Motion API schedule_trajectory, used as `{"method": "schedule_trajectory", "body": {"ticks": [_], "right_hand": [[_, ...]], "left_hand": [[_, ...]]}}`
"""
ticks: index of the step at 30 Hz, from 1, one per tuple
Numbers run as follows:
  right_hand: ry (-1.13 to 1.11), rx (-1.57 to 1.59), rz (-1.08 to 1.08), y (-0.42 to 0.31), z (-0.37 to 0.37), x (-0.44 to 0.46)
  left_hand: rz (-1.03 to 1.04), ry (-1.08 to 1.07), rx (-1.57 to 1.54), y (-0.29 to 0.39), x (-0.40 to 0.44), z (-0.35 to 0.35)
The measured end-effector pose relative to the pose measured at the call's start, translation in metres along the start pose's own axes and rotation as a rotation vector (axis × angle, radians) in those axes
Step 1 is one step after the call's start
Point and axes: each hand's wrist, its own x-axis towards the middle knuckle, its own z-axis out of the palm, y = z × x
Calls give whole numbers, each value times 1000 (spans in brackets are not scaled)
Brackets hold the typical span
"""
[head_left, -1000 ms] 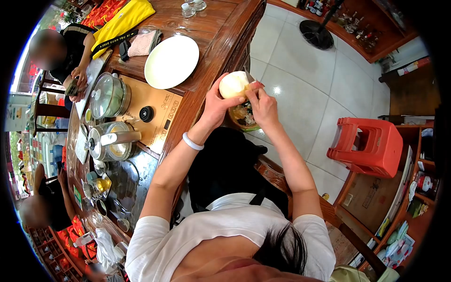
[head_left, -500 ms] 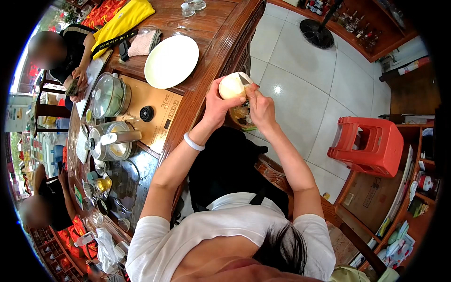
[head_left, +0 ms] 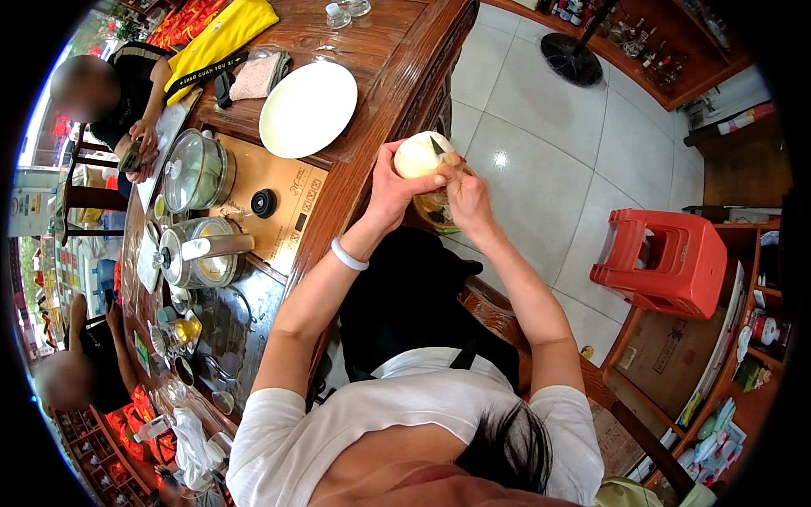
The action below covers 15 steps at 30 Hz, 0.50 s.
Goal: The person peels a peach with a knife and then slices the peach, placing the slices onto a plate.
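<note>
In front of my lap I hold a round, pale cream fruit (head_left: 415,158), which looks peeled; I cannot tell its kind. My left hand (head_left: 392,187) is wrapped round its near and left sides, with the thumb along the bottom. My right hand (head_left: 469,198) is closed on a small knife (head_left: 437,146), whose handle the fingers hide. The dark blade lies against the fruit's right side, pointing up and left. Below the hands, a bin (head_left: 433,213) with scraps in it is partly hidden.
A white plate (head_left: 309,111) lies on the wooden table (head_left: 389,63) at left, near a glass pot (head_left: 196,173) and a glass kettle (head_left: 203,252). Red stacked stools (head_left: 663,262) stand at right on the tiled floor. Two people sit across the table.
The knife blade has shifted slightly on the fruit and its tip angles more to the left. My right hand has turned a little and moved slightly down.
</note>
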Motion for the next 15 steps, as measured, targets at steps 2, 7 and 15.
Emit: {"method": "schedule_trajectory", "body": {"ticks": [2, 7, 15], "right_hand": [[-33, 49, 42, 0, 1, 0], [-49, 164, 94, 4, 7, -3], [140, -32, -199, 3, 10, -2]], "left_hand": [[35, 7, 11, -4, 2, -2], [42, 20, 28, -4, 1, -2], [12, 36, 29, 0, -1, -1]]}}
